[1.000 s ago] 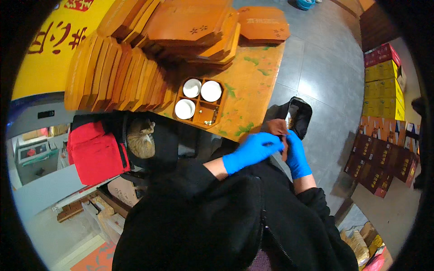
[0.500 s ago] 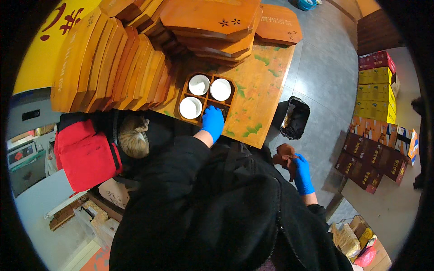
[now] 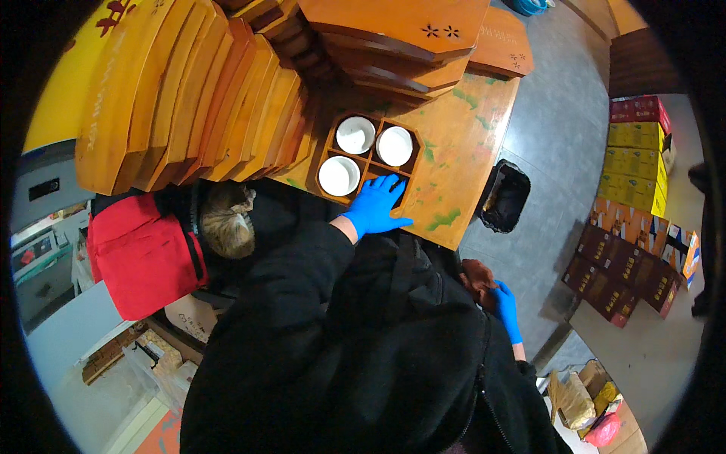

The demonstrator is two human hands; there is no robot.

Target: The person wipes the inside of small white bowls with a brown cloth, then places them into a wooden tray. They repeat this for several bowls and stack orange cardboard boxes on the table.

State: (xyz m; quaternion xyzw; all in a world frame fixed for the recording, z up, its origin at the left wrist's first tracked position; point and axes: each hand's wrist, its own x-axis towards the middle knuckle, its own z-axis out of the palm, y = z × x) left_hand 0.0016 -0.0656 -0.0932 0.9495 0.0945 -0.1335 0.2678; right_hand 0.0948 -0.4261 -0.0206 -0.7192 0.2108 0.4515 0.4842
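A brown wooden box (image 3: 327, 160) with dividers sits near the front edge of the table. Three white round cups stand in it: one at the back left (image 3: 355, 135), one at the back right (image 3: 394, 146) and one at the front left (image 3: 339, 175). My left hand (image 3: 376, 209), in a blue glove, lies with spread fingers over the front right compartment, hiding part of it. Low on the right, beside my body, my blue-gloved right hand (image 3: 507, 309) grips a crumpled brown cloth (image 3: 478, 281).
Stacked orange-brown wooden boxes (image 3: 181, 98) line the left and back of the table (image 3: 454, 163). A black-lined bin (image 3: 507, 197) stands on the floor to the right. A cat (image 3: 227, 221) sits beside a red bag (image 3: 144, 253). Coloured cartons (image 3: 635, 166) are piled at the far right.
My left hand's fingers have spread out over the compartment. My right hand has dropped slightly with the cloth. The whole view has shifted, moving the table rightward.
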